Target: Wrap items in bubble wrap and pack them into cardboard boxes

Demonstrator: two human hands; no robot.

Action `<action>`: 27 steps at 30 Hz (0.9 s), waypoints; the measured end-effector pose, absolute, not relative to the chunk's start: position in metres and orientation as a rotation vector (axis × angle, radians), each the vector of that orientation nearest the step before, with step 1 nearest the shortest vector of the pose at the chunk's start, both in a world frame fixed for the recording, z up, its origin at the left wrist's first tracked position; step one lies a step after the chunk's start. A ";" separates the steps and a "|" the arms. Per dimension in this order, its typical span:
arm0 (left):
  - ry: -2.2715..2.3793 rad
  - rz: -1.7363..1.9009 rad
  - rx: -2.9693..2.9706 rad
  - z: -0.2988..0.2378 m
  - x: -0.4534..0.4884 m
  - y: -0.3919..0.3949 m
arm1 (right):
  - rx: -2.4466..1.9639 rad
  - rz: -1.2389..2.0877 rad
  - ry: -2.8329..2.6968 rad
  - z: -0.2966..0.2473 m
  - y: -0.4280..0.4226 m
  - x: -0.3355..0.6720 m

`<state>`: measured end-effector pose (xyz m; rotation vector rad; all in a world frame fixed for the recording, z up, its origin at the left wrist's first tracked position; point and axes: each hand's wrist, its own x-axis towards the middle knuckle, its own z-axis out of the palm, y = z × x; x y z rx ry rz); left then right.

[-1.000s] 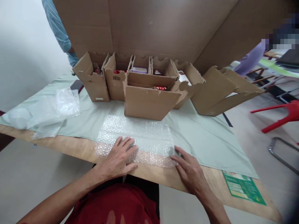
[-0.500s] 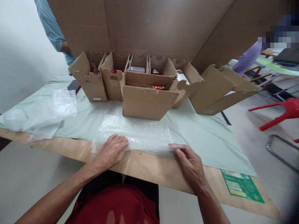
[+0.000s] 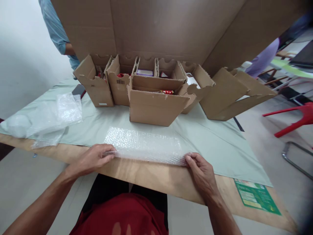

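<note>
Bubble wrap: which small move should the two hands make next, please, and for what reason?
Probably both hands should turn the near edge of the bubble wrap away from the body together: the left hand and the right hand pinch its opposite ends, and the part beyond lies spread on the cloth.

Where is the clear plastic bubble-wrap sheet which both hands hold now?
In the head view, the bubble-wrap sheet is below centre, along the near wooden table edge, between the left hand and right hand, nearer than the frontmost brown cardboard box.
</note>
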<state>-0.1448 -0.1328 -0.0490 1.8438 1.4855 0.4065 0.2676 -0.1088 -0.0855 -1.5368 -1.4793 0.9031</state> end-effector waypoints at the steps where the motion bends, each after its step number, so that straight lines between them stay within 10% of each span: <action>1: 1.504 0.451 1.786 -0.050 -0.146 -0.129 | -1.539 0.906 -1.464 -0.086 -0.108 0.268; 27: 1.963 0.671 1.758 -0.075 -0.126 -0.091 | -1.591 0.897 -1.327 -0.092 -0.098 0.258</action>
